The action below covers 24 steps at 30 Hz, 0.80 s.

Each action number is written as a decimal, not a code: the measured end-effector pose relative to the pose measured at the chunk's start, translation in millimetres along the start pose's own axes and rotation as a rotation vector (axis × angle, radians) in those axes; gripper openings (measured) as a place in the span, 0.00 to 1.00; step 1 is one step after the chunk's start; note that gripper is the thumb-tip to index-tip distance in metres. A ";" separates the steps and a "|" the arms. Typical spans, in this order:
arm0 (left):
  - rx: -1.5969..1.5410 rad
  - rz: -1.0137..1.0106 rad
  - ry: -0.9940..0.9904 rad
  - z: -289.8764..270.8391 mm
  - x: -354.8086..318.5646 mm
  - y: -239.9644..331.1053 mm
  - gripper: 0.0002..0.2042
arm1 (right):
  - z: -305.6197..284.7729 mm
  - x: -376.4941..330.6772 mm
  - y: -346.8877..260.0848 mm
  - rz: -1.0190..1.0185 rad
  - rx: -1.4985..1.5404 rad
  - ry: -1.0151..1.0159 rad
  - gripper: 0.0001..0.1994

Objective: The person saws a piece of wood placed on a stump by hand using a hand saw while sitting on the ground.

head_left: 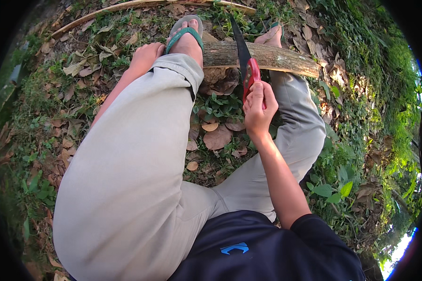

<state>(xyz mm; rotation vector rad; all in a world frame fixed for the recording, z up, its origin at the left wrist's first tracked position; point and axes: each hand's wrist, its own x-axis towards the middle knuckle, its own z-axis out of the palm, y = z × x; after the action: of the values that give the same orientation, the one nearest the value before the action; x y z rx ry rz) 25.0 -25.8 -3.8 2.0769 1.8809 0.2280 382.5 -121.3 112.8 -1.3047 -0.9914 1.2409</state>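
Logo in blue marks shirt, lettering sandal strap; right hand grips red-handled saw; left hand: hold unclear.

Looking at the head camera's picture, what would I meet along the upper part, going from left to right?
Left hand → green-strapped flip-flop on the left foot → black blade of the red-handled saw → right foot → right end of the log.
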 end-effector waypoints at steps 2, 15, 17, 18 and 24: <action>0.023 -0.019 0.003 -0.2 -4.7 -4.9 0.19 | 8.2 0.3 -8.1 0.037 0.153 0.033 0.11; 0.037 -0.123 -0.019 -1.0 -8.0 -0.8 0.20 | 21.3 85.4 -82.1 0.234 0.186 -0.137 0.08; 0.028 -0.081 -0.024 2.0 0.7 5.8 0.20 | 17.2 63.2 -57.9 -0.608 -0.721 -0.297 0.06; 0.019 -0.082 -0.014 1.1 -3.6 2.0 0.20 | 14.4 51.4 -54.8 -0.738 -0.709 -0.343 0.05; 0.018 -0.038 0.041 0.4 -12.7 -2.4 0.20 | -9.3 -18.2 -78.6 -0.105 -0.057 -0.133 0.09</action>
<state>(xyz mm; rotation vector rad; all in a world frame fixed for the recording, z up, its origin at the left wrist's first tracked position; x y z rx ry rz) 21.4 -38.3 -3.8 2.0611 1.9518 0.2471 396.1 -130.6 192.3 -1.2101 -1.1830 1.2386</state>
